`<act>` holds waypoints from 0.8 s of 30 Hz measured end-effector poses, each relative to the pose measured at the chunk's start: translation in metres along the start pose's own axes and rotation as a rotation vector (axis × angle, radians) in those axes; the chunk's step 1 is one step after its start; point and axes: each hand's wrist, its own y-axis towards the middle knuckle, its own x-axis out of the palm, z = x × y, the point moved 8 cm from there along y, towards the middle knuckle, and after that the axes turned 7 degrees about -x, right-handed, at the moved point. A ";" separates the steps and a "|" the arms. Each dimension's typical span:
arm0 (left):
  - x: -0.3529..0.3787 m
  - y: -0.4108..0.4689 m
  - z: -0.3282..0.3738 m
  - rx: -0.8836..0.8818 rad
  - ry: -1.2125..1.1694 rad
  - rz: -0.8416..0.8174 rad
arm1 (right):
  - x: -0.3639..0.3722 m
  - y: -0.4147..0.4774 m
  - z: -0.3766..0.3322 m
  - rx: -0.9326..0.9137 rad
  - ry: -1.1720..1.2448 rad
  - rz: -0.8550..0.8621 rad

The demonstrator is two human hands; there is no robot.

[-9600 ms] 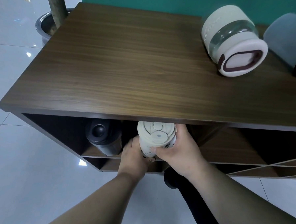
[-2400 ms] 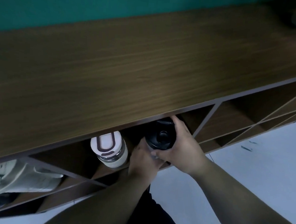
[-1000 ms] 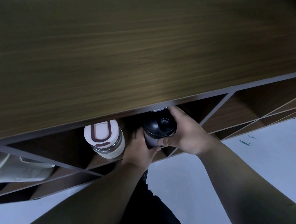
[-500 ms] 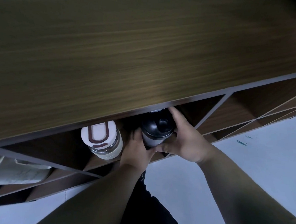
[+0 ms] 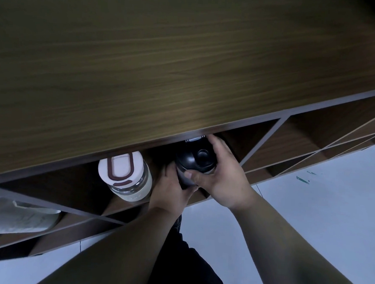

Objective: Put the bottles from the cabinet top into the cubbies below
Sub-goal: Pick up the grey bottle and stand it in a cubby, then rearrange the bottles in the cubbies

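Note:
A black-lidded bottle [image 5: 194, 158] lies on its side in a cubby just under the cabinet top [image 5: 164, 64], lid facing me. My right hand [image 5: 220, 176] wraps its lid end from the right, thumb across the front. From below left, my left hand [image 5: 173, 189] cups the bottle's body. In the cubby to the left lies a cream bottle with a glass band and a white lid with a maroon loop [image 5: 126, 175]. The black bottle's far end is hidden in the cubby.
A pale bottle [image 5: 15, 215] lies in the cubby at the far left. More cubbies with slanted dividers [image 5: 301, 145] stand to the right. A pale tiled floor [image 5: 308, 213] lies below, with my dark trousers [image 5: 186, 267] between my arms.
The black bottle has turned a little in my hands, its cap now nearer my right palm. My right thumb has closed across its front. Both hands stay at the same cubby.

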 end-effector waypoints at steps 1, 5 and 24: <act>0.000 0.000 0.000 0.002 -0.001 -0.001 | 0.000 0.000 0.000 0.003 0.001 0.000; 0.001 0.001 -0.001 -0.005 0.001 -0.009 | 0.001 -0.002 -0.001 0.017 0.007 -0.015; -0.094 -0.089 -0.072 -0.132 -0.105 -0.049 | -0.021 -0.094 -0.099 0.189 -0.013 0.101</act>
